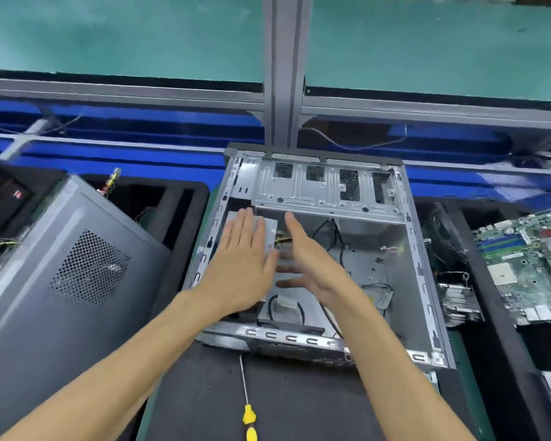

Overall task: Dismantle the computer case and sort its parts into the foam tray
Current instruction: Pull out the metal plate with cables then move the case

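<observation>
The open computer case (423, 249) lies on its side in the middle, its drive cage (303, 189) at the far end and loose black cables on its floor. My left hand (240, 262) lies flat, fingers straight, on the silver power supply (269, 226) in the case's left half. My right hand (309, 262) hovers beside it with fingers spread, holding nothing. The grey side panel (61, 275) leans over the black foam tray (178, 214) at the left. A green motherboard (528, 256) lies in foam at the right.
A yellow-handled screwdriver (248, 409) lies on the dark mat (299, 402) in front of the case. A finned heatsink (458, 302) sits right of the case. A blue rail (140, 151) and a grey upright post (285, 68) stand behind.
</observation>
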A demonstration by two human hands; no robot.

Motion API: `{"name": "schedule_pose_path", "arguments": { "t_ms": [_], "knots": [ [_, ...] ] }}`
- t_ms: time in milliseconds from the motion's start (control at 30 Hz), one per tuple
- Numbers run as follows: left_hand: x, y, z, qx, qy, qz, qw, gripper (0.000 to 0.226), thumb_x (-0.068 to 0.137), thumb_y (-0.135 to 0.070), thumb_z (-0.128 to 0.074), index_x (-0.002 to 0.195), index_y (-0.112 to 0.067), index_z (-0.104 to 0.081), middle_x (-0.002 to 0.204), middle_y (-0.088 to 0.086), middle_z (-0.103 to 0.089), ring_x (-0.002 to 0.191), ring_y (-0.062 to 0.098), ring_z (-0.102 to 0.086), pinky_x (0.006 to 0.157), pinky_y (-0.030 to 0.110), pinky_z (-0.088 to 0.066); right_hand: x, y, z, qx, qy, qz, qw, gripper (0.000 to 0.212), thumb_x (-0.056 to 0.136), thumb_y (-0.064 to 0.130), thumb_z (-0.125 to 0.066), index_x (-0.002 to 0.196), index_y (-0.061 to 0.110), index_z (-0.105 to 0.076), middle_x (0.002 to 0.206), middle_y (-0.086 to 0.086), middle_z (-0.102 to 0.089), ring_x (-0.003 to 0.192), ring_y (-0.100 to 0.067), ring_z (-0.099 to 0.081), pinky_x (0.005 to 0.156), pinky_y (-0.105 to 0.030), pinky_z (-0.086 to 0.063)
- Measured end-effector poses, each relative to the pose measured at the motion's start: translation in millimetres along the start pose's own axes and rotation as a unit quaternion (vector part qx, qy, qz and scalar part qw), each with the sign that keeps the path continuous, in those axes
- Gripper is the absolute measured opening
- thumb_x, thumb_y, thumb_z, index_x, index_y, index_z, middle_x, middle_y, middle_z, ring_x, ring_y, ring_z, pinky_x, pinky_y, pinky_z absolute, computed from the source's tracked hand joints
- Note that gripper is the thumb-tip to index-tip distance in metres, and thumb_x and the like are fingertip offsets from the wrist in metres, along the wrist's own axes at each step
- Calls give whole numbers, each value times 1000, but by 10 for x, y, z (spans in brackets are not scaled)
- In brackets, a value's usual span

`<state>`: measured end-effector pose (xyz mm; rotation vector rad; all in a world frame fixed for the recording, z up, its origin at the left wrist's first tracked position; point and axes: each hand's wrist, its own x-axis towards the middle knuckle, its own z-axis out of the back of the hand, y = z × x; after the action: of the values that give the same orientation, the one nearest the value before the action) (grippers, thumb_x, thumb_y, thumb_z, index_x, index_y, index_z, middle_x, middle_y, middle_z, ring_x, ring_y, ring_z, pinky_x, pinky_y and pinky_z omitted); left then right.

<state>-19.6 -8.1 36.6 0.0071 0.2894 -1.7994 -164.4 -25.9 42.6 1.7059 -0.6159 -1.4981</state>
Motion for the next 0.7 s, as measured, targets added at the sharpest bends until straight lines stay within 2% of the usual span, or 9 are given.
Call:
{"name": "schedule_pose_path", "arguments": {
  "t_ms": [67, 133, 200, 267, 367, 467, 533, 600, 700],
  "knots": [
    [26, -94, 125, -228, 55, -18, 972, 58, 108, -38, -19, 160, -21, -1, 163, -13, 14, 134, -12, 34, 117, 25, 24, 113, -39, 21, 42, 0, 1, 999, 79, 86, 85, -37, 152, 40, -40, 148, -6, -53, 129, -29, -57, 97, -48, -55],
    [55, -288, 259, -505, 99, 5, 857, 55, 107, -33, -29, 160, -30, -12, 166, -16, -5, 146, -7, 7, 124, 34, 2, 186, -100, 53, 49, -30, 25, 998, 80, 85, 88, -36, 151, 43, -40, 155, 0, -47, 140, -21, -47, 113, -50, -42],
    [39, -457, 356, -670, 77, 20, 738, 46, 107, -23, -37, 153, -21, -36, 161, -4, -33, 149, 8, -25, 125, 38, -17, 169, -100, 107, 41, -57, 31, 997, 85, 83, 90, -35, 151, 38, -43, 157, 2, -45, 144, -16, -41, 120, -49, -33],
    [35, -424, 385, -725, 22, 8, 689, 34, 103, -21, -46, 135, -17, -56, 144, 0, -55, 138, 10, -46, 119, 37, -33, 96, -92, 147, -15, -88, -1, 996, 105, 72, 97, -39, 153, 30, -40, 148, 1, -52, 141, -20, -43, 118, -55, -33],
    [89, -147, 453, -718, -98, 23, 689, 32, 98, -18, -43, 119, -13, -66, 124, 2, -70, 123, 12, -61, 107, 39, -46, 30, -41, 61, -103, -103, -44, 988, 148, 55, 98, -57, 162, 12, 0, 164, -10, -29, 149, -31, -30, 119, -49, -28],
    [203, 112, 381, -615, -104, 161, 765, 29, 100, -29, -40, 115, -24, -64, 126, -5, -66, 122, 11, -57, 115, 46, -36, 53, -23, -147, -165, -103, -25, 981, 147, 70, 71, -77, 156, 14, 26, 167, -15, -21, 150, -33, -29, 120, -43, -29],
    [204, 156, 287, -572, -51, 174, 800, 27, 97, -37, -41, 116, -29, -59, 128, -9, -60, 123, 11, -52, 116, 49, -33, 33, -27, -188, -150, -129, 6, 980, 134, 75, 54, -81, 160, 15, 15, 159, -12, -37, 142, -32, -41, 116, -43, -36],
    [129, 170, 270, -543, -81, 120, 827, 31, 96, -42, -43, 117, -36, -64, 130, -16, -61, 125, 5, -52, 114, 43, -37, -120, -13, -128, -135, -157, 40, 978, 123, 69, 51, -81, 161, 17, -6, 151, -7, -47, 135, -30, -48, 112, -46, -41],
    [77, 225, 587, -565, -172, 69, 804, 29, 89, -50, -45, 106, -48, -69, 121, -24, -66, 121, -5, -55, 112, 35, -39, -492, 126, 149, -146, -167, 104, 970, 116, 55, 59, -79, 154, 24, -31, 138, 7, -59, 118, -19, -61, 97, -41, -51]
  ]
}}
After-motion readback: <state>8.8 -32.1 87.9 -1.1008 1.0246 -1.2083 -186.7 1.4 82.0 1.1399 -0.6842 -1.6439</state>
